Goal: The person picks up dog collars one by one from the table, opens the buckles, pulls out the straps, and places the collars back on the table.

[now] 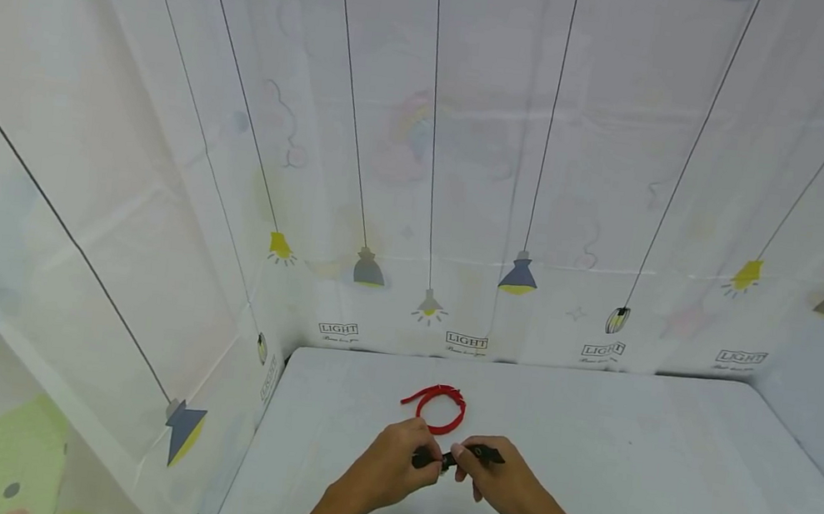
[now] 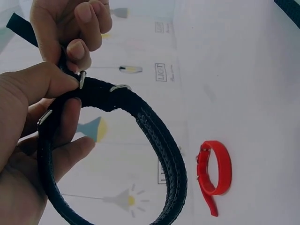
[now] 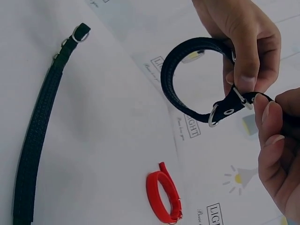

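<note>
Both hands hold a black collar (image 2: 174, 164) bent into a loop above the table. My left hand (image 1: 397, 467) pinches it by the metal buckle (image 3: 240, 96), thumb on the band. My right hand (image 1: 502, 480) pinches the strap's free end, which passes through the buckle and sticks out beyond the fingers in the left wrist view. A metal D-ring (image 3: 213, 116) and an eyelet (image 3: 228, 112) show near the buckle. Past the hands, a red collar (image 1: 459, 413) lies coiled on the table, touched by neither hand.
A second dark collar (image 3: 40, 126) lies stretched out on the white table (image 1: 622, 480), with metal rings at one end; only its tip shows near the head view's bottom edge. White curtains printed with lamps (image 1: 519, 277) surround the table at the back and sides.
</note>
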Action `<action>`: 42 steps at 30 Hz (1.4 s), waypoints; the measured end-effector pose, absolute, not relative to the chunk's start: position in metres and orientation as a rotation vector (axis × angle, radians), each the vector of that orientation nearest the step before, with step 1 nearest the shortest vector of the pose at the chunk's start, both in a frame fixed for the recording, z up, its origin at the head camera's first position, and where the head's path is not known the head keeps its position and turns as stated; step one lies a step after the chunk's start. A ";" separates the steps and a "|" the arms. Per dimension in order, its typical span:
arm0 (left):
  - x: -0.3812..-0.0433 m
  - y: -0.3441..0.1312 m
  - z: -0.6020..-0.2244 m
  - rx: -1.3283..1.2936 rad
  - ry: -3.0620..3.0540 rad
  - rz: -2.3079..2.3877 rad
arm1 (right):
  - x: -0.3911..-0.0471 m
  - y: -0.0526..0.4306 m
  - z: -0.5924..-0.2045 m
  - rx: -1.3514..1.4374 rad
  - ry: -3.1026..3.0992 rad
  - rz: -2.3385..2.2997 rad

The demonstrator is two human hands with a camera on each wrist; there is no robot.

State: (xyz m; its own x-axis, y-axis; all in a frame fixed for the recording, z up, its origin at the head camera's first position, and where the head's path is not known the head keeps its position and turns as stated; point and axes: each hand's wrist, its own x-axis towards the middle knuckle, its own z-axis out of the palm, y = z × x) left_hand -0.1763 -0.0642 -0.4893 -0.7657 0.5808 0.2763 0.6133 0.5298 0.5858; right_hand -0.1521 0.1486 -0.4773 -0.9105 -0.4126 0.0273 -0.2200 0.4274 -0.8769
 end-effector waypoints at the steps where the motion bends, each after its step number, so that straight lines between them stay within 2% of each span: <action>1: -0.176 -0.064 -0.489 -1.055 -2.706 -1.069 | -0.152 0.149 -0.477 -0.562 2.491 -1.481; 18: -0.172 -0.067 -0.487 -1.066 -2.616 -1.063 | -0.150 0.148 -0.472 -0.620 2.504 -1.502; 42: -0.169 -0.075 -0.496 -1.045 -2.509 -1.164 | -0.153 0.148 -0.474 -0.472 2.522 -1.474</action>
State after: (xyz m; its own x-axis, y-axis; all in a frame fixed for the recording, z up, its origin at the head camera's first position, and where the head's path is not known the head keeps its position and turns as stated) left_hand -0.1690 -0.0752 -0.4955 -0.7355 0.5222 0.4317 0.6668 0.4450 0.5978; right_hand -0.1527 0.1477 -0.4737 -0.9330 -0.3598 0.0034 -0.1795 0.4573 -0.8710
